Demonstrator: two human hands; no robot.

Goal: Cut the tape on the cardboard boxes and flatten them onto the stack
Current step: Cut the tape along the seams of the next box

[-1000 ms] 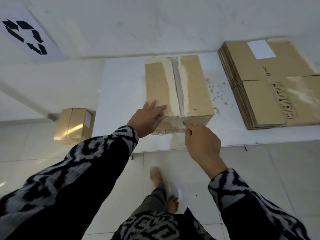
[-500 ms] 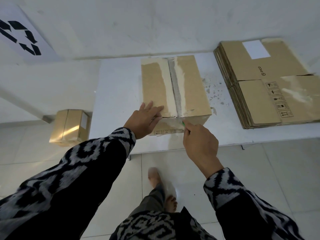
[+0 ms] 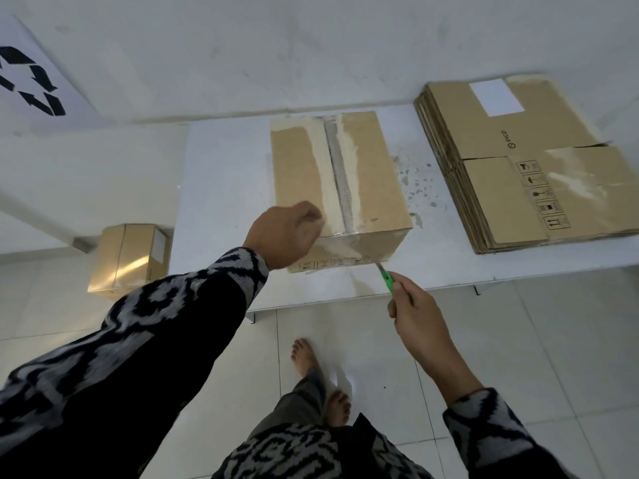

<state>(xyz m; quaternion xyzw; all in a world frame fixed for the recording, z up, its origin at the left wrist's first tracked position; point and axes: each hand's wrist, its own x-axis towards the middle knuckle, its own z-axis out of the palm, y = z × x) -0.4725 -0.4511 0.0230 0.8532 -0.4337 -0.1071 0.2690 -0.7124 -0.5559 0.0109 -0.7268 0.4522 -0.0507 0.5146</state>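
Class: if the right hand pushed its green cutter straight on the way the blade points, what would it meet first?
Probably the near face of the taped brown cardboard box, where the green cutter in the right hand already points.

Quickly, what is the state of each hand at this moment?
Left hand: fingers curled, resting on the taped brown cardboard box; a grip cannot be told.
Right hand: holds a green-handled cutter.

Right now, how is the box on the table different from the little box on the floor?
The box on the table looks bigger and has torn, peeled tape down its top; the box on the floor looks smaller, with a smooth, shiny top. The left hand rests on the table box; nothing touches the floor box. Both are brown cardboard and closed.
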